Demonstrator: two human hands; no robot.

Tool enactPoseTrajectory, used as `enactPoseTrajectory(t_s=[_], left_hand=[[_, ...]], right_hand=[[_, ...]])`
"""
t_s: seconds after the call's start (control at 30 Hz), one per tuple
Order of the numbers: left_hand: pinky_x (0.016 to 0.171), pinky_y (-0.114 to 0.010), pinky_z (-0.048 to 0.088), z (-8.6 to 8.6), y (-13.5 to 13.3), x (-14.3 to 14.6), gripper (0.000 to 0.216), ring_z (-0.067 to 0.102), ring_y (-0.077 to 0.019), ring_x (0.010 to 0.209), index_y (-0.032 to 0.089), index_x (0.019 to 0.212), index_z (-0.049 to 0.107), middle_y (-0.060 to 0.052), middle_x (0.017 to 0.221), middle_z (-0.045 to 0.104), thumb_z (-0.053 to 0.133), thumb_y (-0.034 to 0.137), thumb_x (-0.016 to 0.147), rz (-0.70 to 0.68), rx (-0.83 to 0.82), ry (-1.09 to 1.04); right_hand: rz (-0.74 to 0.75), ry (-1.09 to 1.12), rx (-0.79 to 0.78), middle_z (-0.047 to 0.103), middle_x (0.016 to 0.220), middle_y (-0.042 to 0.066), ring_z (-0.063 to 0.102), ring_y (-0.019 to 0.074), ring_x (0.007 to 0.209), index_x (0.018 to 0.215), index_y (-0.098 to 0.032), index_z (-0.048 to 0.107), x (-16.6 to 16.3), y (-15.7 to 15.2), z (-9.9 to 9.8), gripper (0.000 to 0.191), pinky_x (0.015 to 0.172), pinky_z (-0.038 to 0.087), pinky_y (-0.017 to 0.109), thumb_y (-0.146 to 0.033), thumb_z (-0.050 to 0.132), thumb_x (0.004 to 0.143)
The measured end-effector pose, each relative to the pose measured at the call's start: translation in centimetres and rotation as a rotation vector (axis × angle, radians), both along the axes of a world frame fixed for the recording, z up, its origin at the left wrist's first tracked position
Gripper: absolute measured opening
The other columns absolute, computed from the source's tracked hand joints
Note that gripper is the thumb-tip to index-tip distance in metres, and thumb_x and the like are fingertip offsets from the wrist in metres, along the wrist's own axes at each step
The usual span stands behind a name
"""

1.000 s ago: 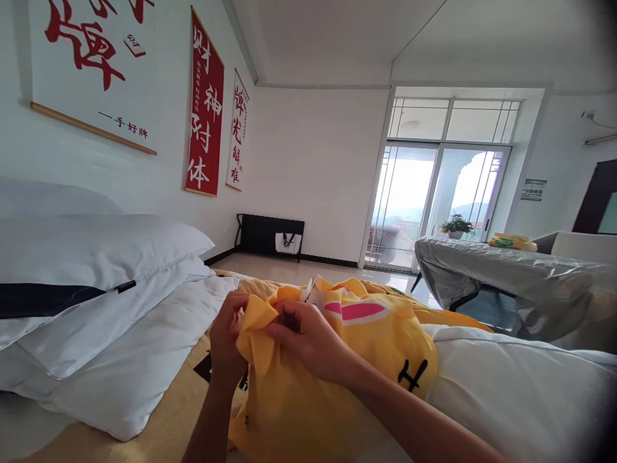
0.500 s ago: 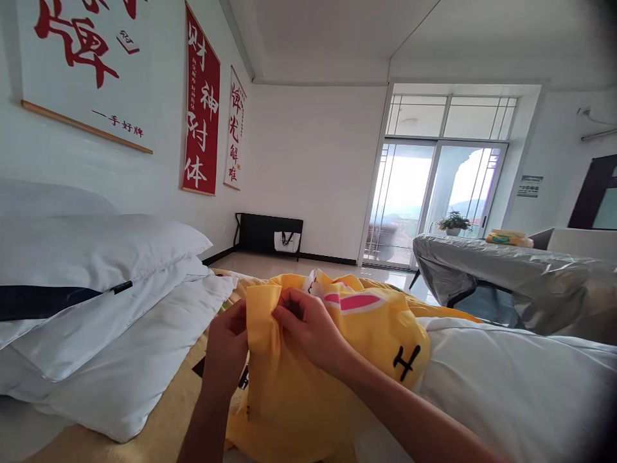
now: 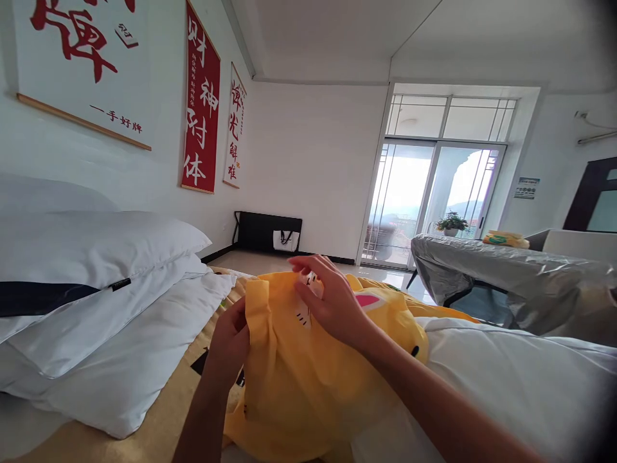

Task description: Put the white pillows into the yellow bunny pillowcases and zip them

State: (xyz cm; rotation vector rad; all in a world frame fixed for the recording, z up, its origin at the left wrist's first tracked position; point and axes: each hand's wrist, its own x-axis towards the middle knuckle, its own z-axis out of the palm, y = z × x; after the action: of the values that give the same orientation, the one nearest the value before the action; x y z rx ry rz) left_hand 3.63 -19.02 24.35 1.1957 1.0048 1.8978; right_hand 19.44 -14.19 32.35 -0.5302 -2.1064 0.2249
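Note:
A yellow pillowcase [image 3: 299,392] with a printed pink-and-white motif and black lettering lies bunched in front of me. A white pillow [image 3: 511,366] extends from beneath its right side; how far the pillow reaches inside is hidden. My left hand [image 3: 231,337] pinches the folded edge of the pillowcase at its left end, the fingertips partly behind the cloth. Over the middle of the pillowcase is my right hand [image 3: 332,299], thumb and fingers apart, close to the printed face; whether it touches the cloth I cannot tell.
White pillows [image 3: 120,347] are stacked on the left, one with a dark band. Beneath lies a tan patterned bedspread [image 3: 187,399]. A table under a silvery plastic cover [image 3: 482,257] stands right, with a potted plant [image 3: 452,223] behind it. A black folded item [image 3: 260,231] leans by the far wall.
My right hand has let go of the pillowcase edge and moved up and right, its fingers opening. My left hand keeps its hold. More of the printed face shows.

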Motion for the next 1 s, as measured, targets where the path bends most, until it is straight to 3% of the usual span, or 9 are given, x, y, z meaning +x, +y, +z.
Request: enactPoseTrajectory(t_s=[0.1,0.2,0.3,0.53,0.73,0.83,0.9,1.0], left_hand=[[0.043,-0.017,0.033,-0.3,0.3,-0.5,0.018,0.045,-0.0089,0.048,0.018,0.072,0.065,0.006,0.053,0.053,0.061,0.014,0.055,-0.020,-0.023,-0.065],[0.042,-0.016,0.032,-0.6,0.5,-0.8,0.011,0.041,-0.0065,0.047,0.016,0.062,0.060,0.007,0.051,0.049,0.061,0.011,0.052,-0.017,-0.025,-0.091],[0.044,-0.017,0.036,-0.9,0.9,-1.1,0.011,0.044,-0.0072,0.049,0.016,0.057,0.055,0.006,0.052,0.051,0.064,0.014,0.051,-0.040,-0.019,-0.112],[0.044,-0.019,0.039,-1.3,1.7,-2.0,0.021,0.046,-0.0086,0.048,0.016,0.060,0.056,0.006,0.053,0.055,0.072,0.020,0.047,-0.026,-0.042,-0.258],[0.044,-0.019,0.040,-1.9,2.1,-2.3,0.028,0.048,-0.0082,0.045,0.018,0.059,0.051,0.007,0.049,0.053,0.075,0.026,0.047,-0.097,-0.017,-0.552],[0.040,-0.018,0.036,-1.8,2.0,-2.0,0.029,0.041,-0.0058,0.040,0.017,0.055,0.046,0.009,0.044,0.045,0.074,0.024,0.046,-0.008,0.045,-0.494],[0.037,-0.017,0.034,-1.6,1.9,-1.6,0.026,0.039,-0.0053,0.038,0.017,0.055,0.048,0.009,0.044,0.045,0.071,0.022,0.045,0.085,0.069,-0.416],[0.037,-0.017,0.034,-1.1,1.4,-1.1,0.019,0.042,-0.0062,0.040,0.016,0.058,0.053,0.008,0.046,0.048,0.066,0.021,0.046,0.116,0.072,-0.319]], right_hand=[[-0.124,-0.169,0.107,0.061,0.112,0.007,0.051,0.0204,0.103,0.119,-0.022,0.053,0.7,1.8,0.9,0.035,0.097,0.031,0.045,-0.027,0.052,0.084],[-0.156,-0.367,0.053,0.061,0.077,0.001,0.052,0.0165,0.080,0.087,-0.020,0.059,1.2,3.3,0.9,0.019,0.080,0.038,0.033,-0.032,0.044,0.090],[-0.162,-0.352,0.055,0.052,0.061,-0.003,0.045,0.0117,0.060,0.070,-0.020,0.050,1.5,4.0,0.6,0.030,0.060,0.032,0.023,-0.033,0.035,0.094],[-0.240,-0.328,0.240,0.047,0.056,-0.004,0.036,0.0103,0.049,0.073,-0.023,0.047,2.7,5.0,1.2,0.029,0.054,0.025,0.022,-0.036,0.034,0.094],[-0.204,-0.351,0.192,0.050,0.057,-0.004,0.040,0.0107,0.050,0.070,-0.021,0.049,3.7,5.6,1.6,0.032,0.055,0.028,0.022,-0.037,0.035,0.094],[-0.181,-0.460,0.218,0.053,0.064,-0.001,0.047,0.0124,0.061,0.066,-0.020,0.050,3.8,5.5,1.9,0.033,0.061,0.033,0.024,-0.032,0.037,0.094],[-0.249,-0.526,0.255,0.057,0.072,0.002,0.051,0.0148,0.072,0.065,-0.019,0.051,3.6,4.7,2.0,0.031,0.071,0.036,0.028,-0.025,0.038,0.092],[-0.381,-0.432,0.314,0.063,0.092,0.007,0.054,0.0196,0.088,0.083,-0.019,0.060,2.5,2.1,1.9,0.021,0.084,0.035,0.036,-0.018,0.040,0.090]])
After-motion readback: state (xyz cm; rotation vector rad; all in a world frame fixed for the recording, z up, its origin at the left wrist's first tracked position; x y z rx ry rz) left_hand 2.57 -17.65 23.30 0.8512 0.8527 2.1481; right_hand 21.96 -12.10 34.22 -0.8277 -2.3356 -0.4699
